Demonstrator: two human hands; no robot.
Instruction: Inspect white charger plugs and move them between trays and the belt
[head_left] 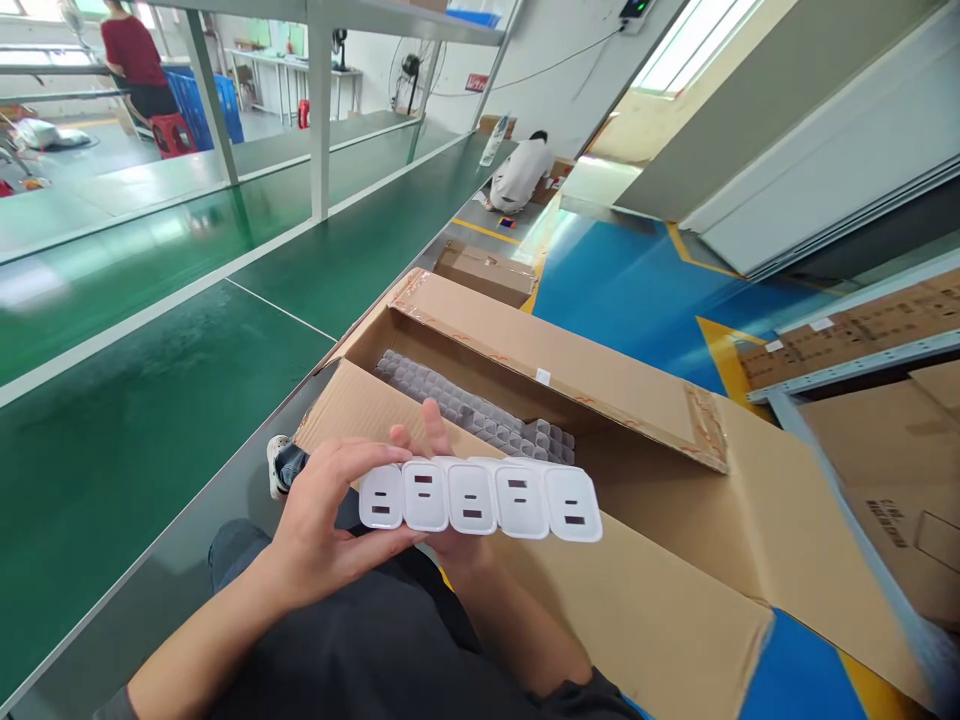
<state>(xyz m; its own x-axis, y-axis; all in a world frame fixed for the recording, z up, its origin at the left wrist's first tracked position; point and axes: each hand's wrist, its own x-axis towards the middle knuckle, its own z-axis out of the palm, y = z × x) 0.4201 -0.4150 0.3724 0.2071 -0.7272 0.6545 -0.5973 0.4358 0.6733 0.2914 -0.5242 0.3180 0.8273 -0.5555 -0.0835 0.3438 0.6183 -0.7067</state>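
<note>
Green benches (150, 330) run down a factory floor where two other people work far off, and beside the near bench an open carton (540, 370) sits with a grey cell tray (465, 410) inside, every cell in view bare. Over the carton's near flap, five white chargers (480, 497) sit in one row, pinched at its left end by the left hand (322, 530), fingers curled on it. The right hand (431, 430) props the row from behind, its grip mostly hidden; judging by this, none are loaded yet.
</note>
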